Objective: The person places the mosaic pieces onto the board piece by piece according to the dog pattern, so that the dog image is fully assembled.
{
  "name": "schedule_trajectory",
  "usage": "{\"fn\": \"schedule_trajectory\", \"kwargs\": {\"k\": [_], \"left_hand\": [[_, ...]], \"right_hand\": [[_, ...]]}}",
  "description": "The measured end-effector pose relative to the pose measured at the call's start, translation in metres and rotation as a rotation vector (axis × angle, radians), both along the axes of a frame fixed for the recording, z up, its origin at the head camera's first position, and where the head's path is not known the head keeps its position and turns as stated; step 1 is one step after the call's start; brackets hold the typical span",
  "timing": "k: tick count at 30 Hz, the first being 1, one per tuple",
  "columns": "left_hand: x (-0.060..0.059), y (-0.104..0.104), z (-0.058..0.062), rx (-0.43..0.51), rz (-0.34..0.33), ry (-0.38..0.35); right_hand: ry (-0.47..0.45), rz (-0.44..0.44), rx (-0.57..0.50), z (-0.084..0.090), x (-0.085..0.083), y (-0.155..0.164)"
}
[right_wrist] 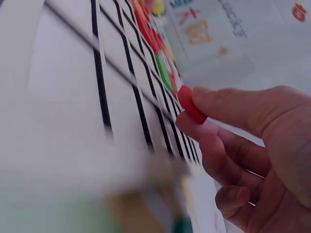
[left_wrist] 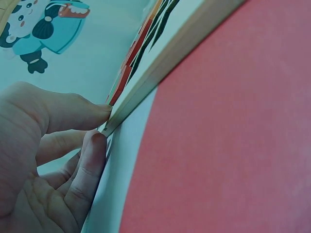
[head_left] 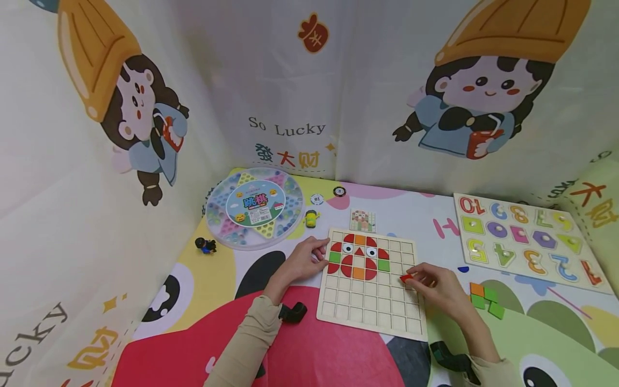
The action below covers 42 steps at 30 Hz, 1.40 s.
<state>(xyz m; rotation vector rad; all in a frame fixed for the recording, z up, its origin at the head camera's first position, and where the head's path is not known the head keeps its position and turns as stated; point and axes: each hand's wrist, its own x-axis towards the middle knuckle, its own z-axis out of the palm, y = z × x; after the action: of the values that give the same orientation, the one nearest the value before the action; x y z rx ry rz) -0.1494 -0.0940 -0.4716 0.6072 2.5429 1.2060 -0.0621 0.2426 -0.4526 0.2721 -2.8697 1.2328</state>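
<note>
Wooden grid board (head_left: 372,301) lies flat on the table (head_left: 338,360), approx. centre of the head view. Top rows of the board carry a pattern of red, orange & green tiles w/ two eye pieces; lower rows are bare squares.

Right hand (head_left: 437,287) is at the board's right edge, thumb & forefinger pinched on a small red tile (head_left: 405,278). Tile sits just over the right-hand columns, approx. mid-height of the board. Right wrist view confirms: red tile (right_wrist: 191,104) clamped between fingertips (right_wrist: 209,99), other fingers loosely curled below, grid lines of the board (right_wrist: 121,107) right beside it. Can't tell if the tile touches the board.

Left hand (head_left: 304,260) is at the board's left edge, near its top corner. Left wrist view: thumb & a finger (left_wrist: 92,160) grip the board's edge (left_wrist: 160,73), one above, one below, at the corner.

Elsewhere: three loose tiles, orange & green (head_left: 486,300), lie on the table right of the right hand, apart from the board. A small pattern card (head_left: 362,220) lies just beyond the board's far edge. Round marble game (head_left: 254,207) far left; yellow toy (head_left: 311,217) beside it; small dark toy (head_left: 205,245) further left. Number puzzle (head_left: 527,239) far right. Two round tokens (head_left: 328,195) near the back wall. Dark straps show on both wrists.
</note>
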Motion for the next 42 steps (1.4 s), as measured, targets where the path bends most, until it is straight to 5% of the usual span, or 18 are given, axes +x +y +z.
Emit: {"fn": "schedule_trajectory", "kwargs": {"k": [15,30,42], "left_hand": [[0.0,0.001,-0.002,0.002,0.012,-0.028],[0.0,0.0,-0.001,0.008,0.01,-0.02],[-0.001,0.001,-0.003,0.027,-0.01,0.033]], "right_hand": [[-0.005,-0.005,0.0,-0.005,-0.016,-0.042],[-0.013,-0.069,0.153,-0.003,-0.014,-0.051],[0.1,-0.035,0.229,-0.006,-0.015,-0.051]]}}
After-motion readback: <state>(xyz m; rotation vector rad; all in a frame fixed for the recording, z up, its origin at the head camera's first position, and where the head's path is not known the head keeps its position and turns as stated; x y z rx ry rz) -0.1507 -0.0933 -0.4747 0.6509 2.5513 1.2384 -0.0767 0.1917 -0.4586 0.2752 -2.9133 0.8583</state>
